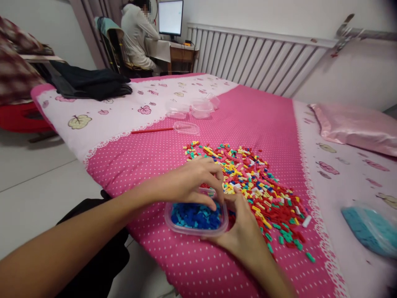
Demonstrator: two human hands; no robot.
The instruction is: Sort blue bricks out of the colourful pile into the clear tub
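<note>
A clear plastic container (192, 232) of small blue and light-blue plastic pieces (192, 217) sits near the front edge of the pink bedspread. Over its right part reaches my left hand (198, 180), fingers curved down and thumb slightly apart from them; I see no piece between them. My right hand (243, 225) grips the container's right side, thumb up and fingers under the rim. Just beyond and to the right spreads a loose heap of small plastic pieces (248, 174) in red, yellow, green, white and blue.
Clear empty containers (201, 108) and a clear lid (186, 128) by a red stick (151, 130) lie farther back. A bag of teal pieces (372, 231) and a pink pillow (356, 128) are right. Dark clothing (89, 80) lies left; a person (136, 35) sits at a desk.
</note>
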